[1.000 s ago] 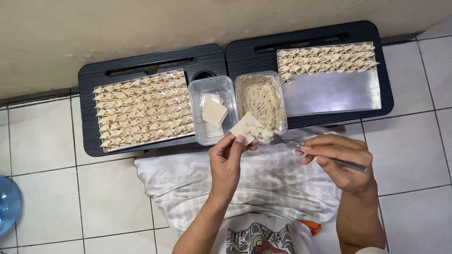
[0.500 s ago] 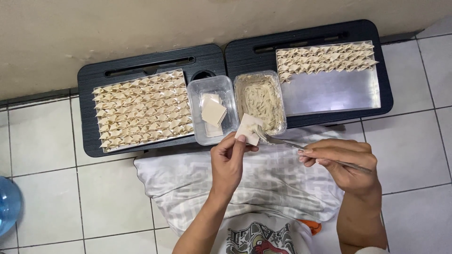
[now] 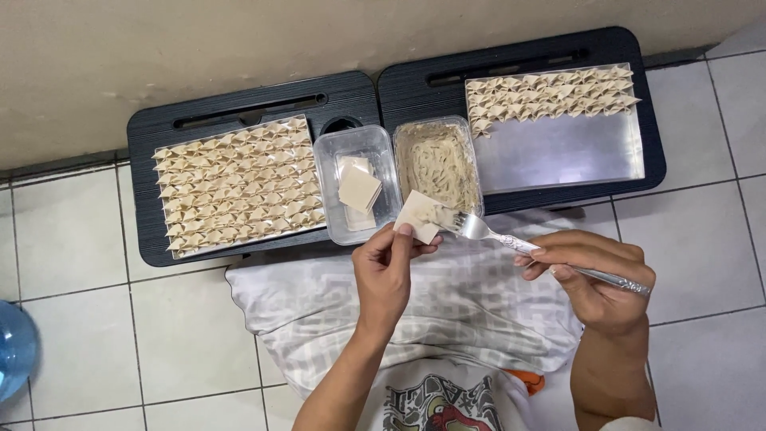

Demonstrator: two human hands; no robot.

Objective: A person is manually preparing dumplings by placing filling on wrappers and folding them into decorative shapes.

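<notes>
Holding a small square wrapper (image 3: 418,215) pinched between thumb and fingertips, the left hand (image 3: 384,267) keeps it just over the near edge of the filling tub (image 3: 437,164). The right hand (image 3: 594,275) is closed around the handle of a fork (image 3: 511,239), tines touching the wrapper's right side, so filling looks to be going on right now.

Far left there's a tray (image 3: 239,187) packed full of folded dumplings, far right a metal tray (image 3: 558,136) with only a couple of rows along its far edge. A clear tub of spare wrappers (image 3: 357,187) sits between the full tray and the filling. Everything's on two black lap tables (image 3: 255,96), with a patterned cloth (image 3: 471,311) over the lap.

What could go wrong, I reckon: the wrapper is only held by one corner, so a heavy blob or a hard push from the tines could tear it or flop it onto the cloth. Too much filling and it won't seal either.
</notes>
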